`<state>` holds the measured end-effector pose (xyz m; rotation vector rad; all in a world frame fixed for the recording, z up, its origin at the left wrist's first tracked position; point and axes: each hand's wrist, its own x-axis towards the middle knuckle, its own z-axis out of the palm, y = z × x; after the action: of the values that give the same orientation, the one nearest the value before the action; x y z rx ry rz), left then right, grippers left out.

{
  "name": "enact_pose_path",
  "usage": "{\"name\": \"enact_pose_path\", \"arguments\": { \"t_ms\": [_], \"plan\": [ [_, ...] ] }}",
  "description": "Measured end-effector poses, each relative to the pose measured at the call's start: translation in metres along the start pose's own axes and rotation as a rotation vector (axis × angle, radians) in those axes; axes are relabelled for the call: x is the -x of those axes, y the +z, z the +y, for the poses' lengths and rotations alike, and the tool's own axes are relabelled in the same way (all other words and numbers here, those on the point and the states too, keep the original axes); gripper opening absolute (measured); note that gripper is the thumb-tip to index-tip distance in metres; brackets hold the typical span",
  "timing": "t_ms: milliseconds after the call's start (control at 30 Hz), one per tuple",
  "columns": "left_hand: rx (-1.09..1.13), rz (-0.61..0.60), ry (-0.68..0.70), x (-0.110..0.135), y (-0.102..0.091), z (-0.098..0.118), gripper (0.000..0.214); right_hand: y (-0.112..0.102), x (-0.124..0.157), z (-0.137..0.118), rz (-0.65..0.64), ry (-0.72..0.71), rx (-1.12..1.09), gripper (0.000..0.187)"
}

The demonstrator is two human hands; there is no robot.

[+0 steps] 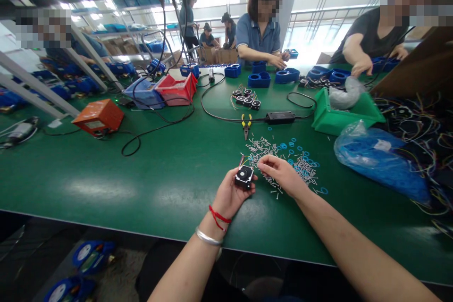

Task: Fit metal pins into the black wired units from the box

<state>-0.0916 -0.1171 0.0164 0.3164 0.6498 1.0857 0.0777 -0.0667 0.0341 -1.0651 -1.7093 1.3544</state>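
Observation:
My left hand is closed around a small black square motor-like module, its round-centred face turned up and thin coloured wires coming off its far side. My right hand is just right of the module, thumb and fingers pinched together. Whatever sits between those fingertips, if anything, is too small to make out. Under and around the right hand lies a scattered pile of small silver screws, with thin blue rings mixed in. Yellow-handled pliers rest beyond the pile.
Behind the pliers are a black power adapter and more black modules. A green bin and a blue plastic bag stand right, beside tangled wires. Leftward are an orange box and a red bin. Co-workers sit opposite, handling blue housings.

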Motion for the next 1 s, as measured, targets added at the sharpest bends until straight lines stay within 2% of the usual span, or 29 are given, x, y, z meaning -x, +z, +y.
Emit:
{"name": "enact_pose_path", "arguments": {
  "t_ms": [133,267,467,733,900,1000],
  "plan": [
    [0.025,-0.074,-0.011,-0.001,-0.0031,0.0009,0.046,0.0013,-0.0012,0.0025,-0.147,0.13,-0.328,0.031],
    [0.04,-0.087,-0.022,-0.0009,-0.0031,0.0006,0.047,0.0016,-0.0008,0.0036,-0.246,0.228,-0.41,0.029],
    [0.037,-0.096,-0.022,0.0009,0.0,-0.0004,0.047,0.0014,-0.0005,0.0036,-0.262,0.275,-0.495,0.025],
    [0.007,-0.069,-0.004,-0.0012,-0.0018,-0.0009,0.046,0.0048,-0.0003,0.0026,-0.254,0.258,-0.413,0.027],
    [-0.016,-0.103,-0.015,0.0005,0.0025,-0.0015,0.042,0.0059,0.0002,0.0047,-0.26,0.258,-0.361,0.03],
    [-0.005,-0.042,0.029,0.0,0.0056,-0.0017,0.038,0.0006,-0.0014,0.0084,-0.143,0.176,-0.172,0.027]
  ]
}}
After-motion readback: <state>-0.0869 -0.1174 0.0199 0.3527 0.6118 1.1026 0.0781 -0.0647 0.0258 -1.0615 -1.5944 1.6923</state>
